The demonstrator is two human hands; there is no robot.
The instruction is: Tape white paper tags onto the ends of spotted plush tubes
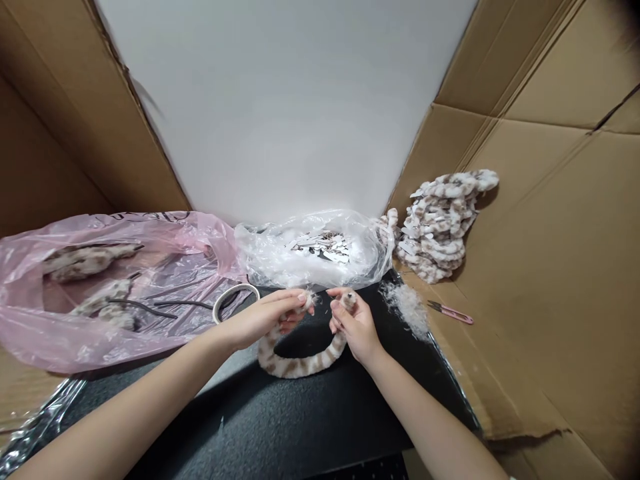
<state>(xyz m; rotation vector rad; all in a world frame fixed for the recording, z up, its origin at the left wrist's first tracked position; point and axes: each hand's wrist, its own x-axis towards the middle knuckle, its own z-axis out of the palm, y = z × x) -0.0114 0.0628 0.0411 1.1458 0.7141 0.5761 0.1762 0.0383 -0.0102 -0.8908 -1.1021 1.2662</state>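
A furry white tube with brown patches (300,366) curves in a U over the black tabletop, its two ends raised and apart. My left hand (283,310) pinches one end, where loose fluff sticks out. The other end is held between the thumb and fingers of my right hand (356,323), and a small dark spot shows at its tip. Behind my left wrist lies a roll of white tape (218,308). To the right of my right hand is a heap of loose white fluff (407,308).
A pink plastic bag (25,267) at the left holds furry pieces and dark rods. At the back, a clear plastic bag (260,257) contains flat white pieces. Furry bands (440,227) are piled at the right, near pink thread snips (453,312). Cardboard walls (560,267) flank the table.
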